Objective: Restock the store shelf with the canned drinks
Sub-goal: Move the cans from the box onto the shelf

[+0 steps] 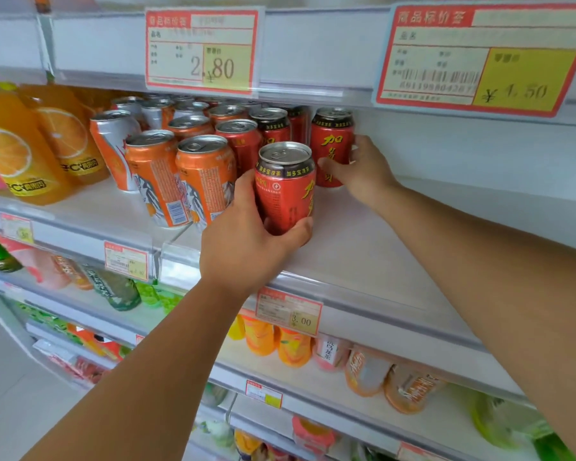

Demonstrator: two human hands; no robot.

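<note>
Your left hand (246, 247) curls its fingers (299, 228) round an upright red herbal tea can (285, 191) at the front of the shelf (363, 254), just beside the orange cans (207, 174); your right hand (363, 171) grips a second red can (331, 141), upright farther back beside the red row

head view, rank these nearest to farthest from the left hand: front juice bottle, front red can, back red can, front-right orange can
1. front red can: gripped in the left hand, at the shelf front.
2. front-right orange can: just left of that hand.
3. back red can: behind and to the right, held by the right hand.
4. front juice bottle: far left of the shelf.
</note>
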